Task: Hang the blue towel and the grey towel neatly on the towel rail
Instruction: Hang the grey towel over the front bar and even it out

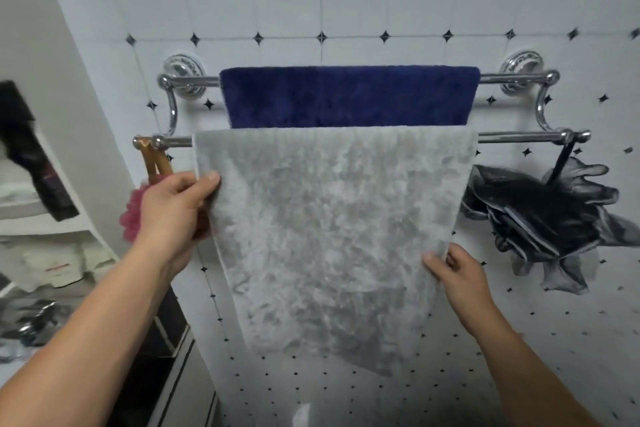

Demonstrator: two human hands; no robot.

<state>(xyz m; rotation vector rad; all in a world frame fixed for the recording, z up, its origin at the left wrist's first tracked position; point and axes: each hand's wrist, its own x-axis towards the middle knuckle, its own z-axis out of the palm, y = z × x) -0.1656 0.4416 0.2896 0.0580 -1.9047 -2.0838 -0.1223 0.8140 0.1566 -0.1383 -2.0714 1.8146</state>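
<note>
We face a white tiled wall (346, 3) dotted with small dark diamonds; left of it we see white shelves (41, 218), and a black mesh sponge (540, 215) hangs against its right part.

Navy blue towel (349, 97), pale grey towel (332, 239), chrome towel rail (512, 138).

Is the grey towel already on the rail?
Yes: the grey towel hangs spread over the front bar, both hands gripping its edges.

Your left hand (176, 208) pinches the grey towel (332, 236) at its left edge, your right hand (457, 274) at its right edge. The towel drapes over the front bar of the towel rail (519, 138), below the blue towel (346, 97).
</note>
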